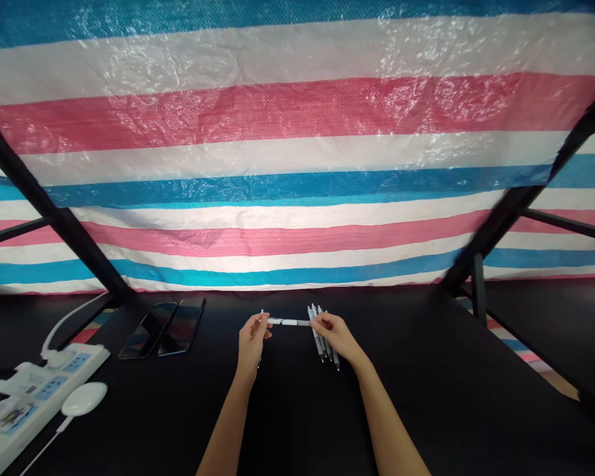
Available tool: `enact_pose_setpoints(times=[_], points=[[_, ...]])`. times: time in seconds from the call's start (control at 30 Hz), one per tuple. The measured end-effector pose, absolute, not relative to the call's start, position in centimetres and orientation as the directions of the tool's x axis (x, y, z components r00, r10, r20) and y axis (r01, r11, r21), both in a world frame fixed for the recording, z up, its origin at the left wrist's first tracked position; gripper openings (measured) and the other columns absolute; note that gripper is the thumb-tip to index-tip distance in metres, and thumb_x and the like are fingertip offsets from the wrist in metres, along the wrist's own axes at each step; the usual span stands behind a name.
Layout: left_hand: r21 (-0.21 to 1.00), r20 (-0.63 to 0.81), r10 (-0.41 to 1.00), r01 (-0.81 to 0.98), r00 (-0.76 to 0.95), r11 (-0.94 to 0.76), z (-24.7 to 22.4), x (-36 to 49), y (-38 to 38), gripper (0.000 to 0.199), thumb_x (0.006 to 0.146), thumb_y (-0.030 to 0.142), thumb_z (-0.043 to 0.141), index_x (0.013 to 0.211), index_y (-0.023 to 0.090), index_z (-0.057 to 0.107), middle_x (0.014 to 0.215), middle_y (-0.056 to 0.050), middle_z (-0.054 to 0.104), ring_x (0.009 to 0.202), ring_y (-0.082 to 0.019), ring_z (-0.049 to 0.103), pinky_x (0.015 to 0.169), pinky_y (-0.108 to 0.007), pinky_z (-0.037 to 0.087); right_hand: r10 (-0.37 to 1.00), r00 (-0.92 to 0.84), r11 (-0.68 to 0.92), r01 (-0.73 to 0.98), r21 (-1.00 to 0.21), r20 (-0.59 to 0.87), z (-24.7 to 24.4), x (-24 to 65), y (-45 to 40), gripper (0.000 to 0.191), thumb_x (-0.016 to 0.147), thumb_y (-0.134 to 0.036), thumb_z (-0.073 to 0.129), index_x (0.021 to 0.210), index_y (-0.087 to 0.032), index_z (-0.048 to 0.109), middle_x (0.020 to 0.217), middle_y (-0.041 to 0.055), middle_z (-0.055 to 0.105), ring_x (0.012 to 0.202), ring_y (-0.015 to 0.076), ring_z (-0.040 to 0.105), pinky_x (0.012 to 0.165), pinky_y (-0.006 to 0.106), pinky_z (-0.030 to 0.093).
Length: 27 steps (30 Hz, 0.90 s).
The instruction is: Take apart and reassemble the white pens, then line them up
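A striped blue, white and pink tarp hangs behind a black counter — two smartphones and a white power strip sit off to the left. At the counter's middle, the left hand and right hand pinch opposite ends of a white pen — just beside a fan of grey pens.

The one camera sits on the person's head and looks forward and down, close above the left hand, right hand and black table.
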State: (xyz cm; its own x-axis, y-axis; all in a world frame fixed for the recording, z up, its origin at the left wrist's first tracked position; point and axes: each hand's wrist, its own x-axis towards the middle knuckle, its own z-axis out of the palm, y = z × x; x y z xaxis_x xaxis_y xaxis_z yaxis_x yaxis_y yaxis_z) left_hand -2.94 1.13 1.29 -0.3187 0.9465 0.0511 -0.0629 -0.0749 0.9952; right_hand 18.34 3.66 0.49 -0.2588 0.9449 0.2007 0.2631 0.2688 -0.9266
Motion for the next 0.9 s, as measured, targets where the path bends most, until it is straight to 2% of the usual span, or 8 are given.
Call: enact_pose_setpoints(times=[0.1,0.23,0.33,0.47,0.6,0.8,0.9], points=[[0.996,0.068,0.953,-0.032,-0.295,-0.081,1.3,-3.0,1.1,0.043,0.066,0.054,0.064,0.085,0.015,0.067,0.065,-0.001,0.062,0.053,-0.009,0.054,0.055,-0.023,0.047,0.945,-0.276,0.261,0.308,-0.915,0.177,0.5,18.2,3.7,0.047,0.086,-0.053,0.043,0.055,-0.018,0.049,0.052,-0.0034,0.039,0.051,0.0111,0.037,0.052,0.024,0.028],[0.992,0.124,0.955,0.048,-0.270,-0.115,1.1,-3.0,1.2,0.039,0.068,0.050,0.064,0.085,0.015,0.067,0.065,-0.001,0.063,0.053,-0.011,0.056,0.057,-0.025,0.048,0.961,-0.246,0.205,0.334,-0.920,0.125,0.3,17.9,3.9,0.055,0.085,-0.057,0.038,0.046,-0.019,0.037,0.045,-0.0048,0.031,0.044,0.0096,0.031,0.049,0.024,0.026],[0.985,0.168,0.954,0.078,-0.249,-0.153,0.6,-3.0,1.5,0.035,0.070,0.047,0.063,0.084,0.016,0.066,0.068,-0.002,0.065,0.056,-0.013,0.060,0.059,-0.026,0.049,0.975,-0.207,0.137,0.277,-0.951,0.081,0.0,17.8,4.0,0.056,0.083,-0.060,0.040,0.044,-0.020,0.032,0.043,-0.0048,0.031,0.042,0.0088,0.029,0.047,0.025,0.024],[0.970,0.242,0.953,0.077,-0.183,-0.232,0.2,-3.2,1.5,0.028,0.073,0.042,0.063,0.084,0.016,0.066,0.086,-0.007,0.070,0.076,-0.018,0.065,0.073,-0.029,0.051,0.983,-0.184,0.059,0.165,-0.984,0.028,-0.1,17.9,4.1,0.057,0.080,-0.062,0.044,0.043,-0.021,0.029,0.040,-0.0052,0.030,0.040,0.0080,0.027,0.046,0.025,0.022],[0.950,0.305,0.942,0.123,-0.142,-0.289,0.5,-3.3,1.2,0.024,0.077,0.038,0.061,0.085,0.016,0.068,0.087,-0.008,0.071,0.081,-0.019,0.065,0.076,-0.029,0.050,0.972,-0.235,0.005,0.112,-0.994,-0.022,0.2,18.3,4.0,0.058,0.077,-0.063,0.048,0.043,-0.021,0.027,0.039,-0.0068,0.026,0.040,0.0072,0.025,0.047,0.025,0.021],[0.951,0.307,0.935,0.023,-0.179,-0.308,0.7,-3.0,1.0,0.025,0.073,0.039,0.066,0.085,0.016,0.067,0.087,-0.009,0.071,0.083,-0.020,0.066,0.078,-0.031,0.051,0.957,-0.282,-0.051,0.086,-0.995,-0.074,0.8,18.6,3.8,0.058,0.073,-0.066,0.052,0.044,-0.021,0.028,0.040,-0.0080,0.024,0.040,0.0068,0.026,0.047,0.024,0.023],[0.951,0.224,0.927,-0.142,-0.301,-0.276,0.6,-2.5,1.1,0.039,0.072,0.042,0.068,0.100,0.017,0.060,0.086,-0.007,0.071,0.078,-0.018,0.066,0.076,-0.032,0.051,0.945,-0.323,-0.010,0.142,-0.990,-0.056,1.3,17.8,3.3,0.058,0.079,-0.064,0.046,0.043,-0.019,0.037,0.039,-0.0053,0.034,0.041,0.0078,0.031,0.048,0.024,0.026]])
